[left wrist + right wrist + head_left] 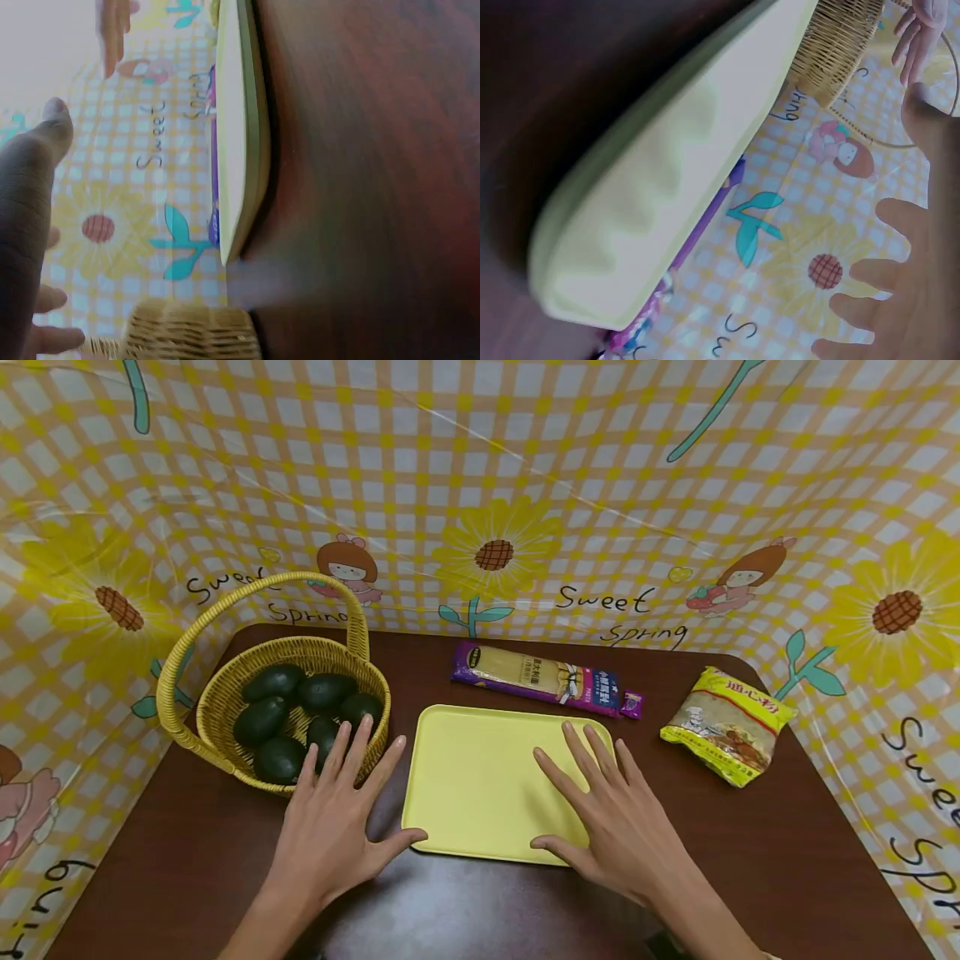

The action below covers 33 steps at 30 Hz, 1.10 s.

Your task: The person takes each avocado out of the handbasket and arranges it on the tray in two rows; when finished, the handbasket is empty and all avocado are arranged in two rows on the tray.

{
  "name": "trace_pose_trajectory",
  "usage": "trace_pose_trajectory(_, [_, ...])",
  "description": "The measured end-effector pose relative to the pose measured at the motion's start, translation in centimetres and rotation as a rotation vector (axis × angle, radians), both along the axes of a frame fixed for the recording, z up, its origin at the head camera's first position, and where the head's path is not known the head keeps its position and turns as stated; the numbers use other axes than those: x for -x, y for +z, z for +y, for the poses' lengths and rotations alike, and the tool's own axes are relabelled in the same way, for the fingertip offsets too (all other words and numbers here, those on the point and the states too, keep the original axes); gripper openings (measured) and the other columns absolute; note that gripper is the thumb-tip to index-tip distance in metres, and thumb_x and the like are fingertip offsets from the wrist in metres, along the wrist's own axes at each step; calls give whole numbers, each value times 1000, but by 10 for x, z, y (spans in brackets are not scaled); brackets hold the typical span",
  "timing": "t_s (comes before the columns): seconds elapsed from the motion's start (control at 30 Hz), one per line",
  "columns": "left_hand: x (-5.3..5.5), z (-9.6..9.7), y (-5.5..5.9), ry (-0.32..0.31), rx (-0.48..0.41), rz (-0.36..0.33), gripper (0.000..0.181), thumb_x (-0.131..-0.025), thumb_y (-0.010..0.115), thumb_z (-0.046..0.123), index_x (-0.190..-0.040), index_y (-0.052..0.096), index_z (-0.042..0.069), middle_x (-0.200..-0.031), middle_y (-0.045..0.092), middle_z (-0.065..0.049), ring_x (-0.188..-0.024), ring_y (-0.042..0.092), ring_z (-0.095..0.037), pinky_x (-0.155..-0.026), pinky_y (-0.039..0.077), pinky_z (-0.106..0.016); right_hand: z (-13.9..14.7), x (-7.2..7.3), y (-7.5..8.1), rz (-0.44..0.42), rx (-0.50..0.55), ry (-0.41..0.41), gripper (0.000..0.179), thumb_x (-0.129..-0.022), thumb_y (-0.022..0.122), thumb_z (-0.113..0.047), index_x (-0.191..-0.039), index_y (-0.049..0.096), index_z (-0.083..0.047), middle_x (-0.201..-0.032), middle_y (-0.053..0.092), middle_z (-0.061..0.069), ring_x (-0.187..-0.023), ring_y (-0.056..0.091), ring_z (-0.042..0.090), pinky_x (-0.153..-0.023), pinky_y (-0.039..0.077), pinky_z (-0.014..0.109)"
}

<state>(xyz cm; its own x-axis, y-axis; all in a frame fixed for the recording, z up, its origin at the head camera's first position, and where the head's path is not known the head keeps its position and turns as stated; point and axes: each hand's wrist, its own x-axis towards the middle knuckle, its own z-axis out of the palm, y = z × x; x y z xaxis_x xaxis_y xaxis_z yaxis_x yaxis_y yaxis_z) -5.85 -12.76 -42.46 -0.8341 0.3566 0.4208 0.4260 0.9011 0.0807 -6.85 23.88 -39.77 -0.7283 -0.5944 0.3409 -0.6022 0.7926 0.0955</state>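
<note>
1. The brown counter [787, 852] carries the things
2. The wicker basket [213, 710] stands on the left
3. The yellow tray [472, 777] lies beside it
4. The left hand [337, 822] is near the basket, the right hand [615, 818] by the tray's right part; their fingers are spread, grasping nothing
5. The green avocados [262, 720] are inside the basket

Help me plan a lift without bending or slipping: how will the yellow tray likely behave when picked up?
The yellow tray will probably stay stiff, since its edges run nearly straight and its base looks flat. It looks shallow and thin, so it is likely light for its size. Its smooth surface may prove slightly slippery.
</note>
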Motion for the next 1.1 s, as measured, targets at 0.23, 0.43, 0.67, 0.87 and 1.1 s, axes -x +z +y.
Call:
trace_pose_trajectory(0.23, [-10,-10,-11,34,-173,143,93,-98,35,88,-161,54,23,-167,46,-16,-139,58,-43,-103,52,-63,-21,15,9,-28,53,34,83,-106,31,-78,-167,44,-22,-172,36,20,-153,43,43,-117,39,63])
trace_pose_trajectory(0.43, [-14,-24,-16,104,-208,216,90,-97,44,86,-156,60,20,-157,57,-18,-125,65,-44,-88,58,-60,-42,29,16,-72,65,50,80,-102,63,-64,-168,42,-23,-169,41,18,-142,55,42,-109,48,61])
trace_pose_trajectory(0.67, [-17,-43,-17,184,-228,264,87,-97,48,84,-150,67,17,-148,64,-19,-118,67,-45,-74,61,-59,-73,43,25,-66,70,76,80,-99,73,-59,-165,46,-23,-162,50,19,-136,61,42,-105,52,60])
trace_pose_trajectory(0.87, [-20,-60,-21,261,-234,270,86,-98,48,83,-147,69,15,-145,65,-21,-113,67,-47,-69,60,-60,-105,60,30,-72,56,100,76,-102,68,-60,-165,47,-24,-158,54,18,-130,65,41,-97,57,57])
trace_pose_trajectory(1.1, [-25,-71,-26,330,-279,269,86,-99,45,83,-144,71,14,-143,66,-23,-112,65,-48,-58,56,-64,-134,76,29,-83,43,126,73,-103,67,-59,-164,49,-23,-153,59,16,-125,68,37,-90,60,51])
